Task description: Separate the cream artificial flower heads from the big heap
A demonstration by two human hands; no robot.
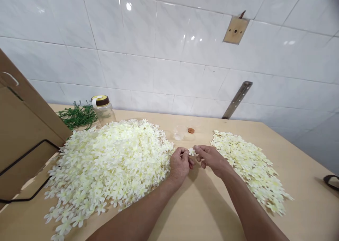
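Observation:
Between my hands is a small white artificial flower [191,151], held above the table. My left hand [180,163] pinches it from the left with thumb and forefinger. From the right, the fingertips of my right hand [210,158] close on the flower's other edge. A big heap of pale yellow-white artificial flowers [119,156] spreads to the left of my left hand. On the right, beyond my right forearm, a flatter spread of similar flowers [246,163] lies on the table.
Behind the hands are a clear plastic container [179,133] and a brown oval object [191,130]. A lidded bottle [104,108] and green plastic stems [78,115] stand back left, beside a cardboard box [29,117]. A metal bracket [237,100] rises against the tiled wall [169,75].

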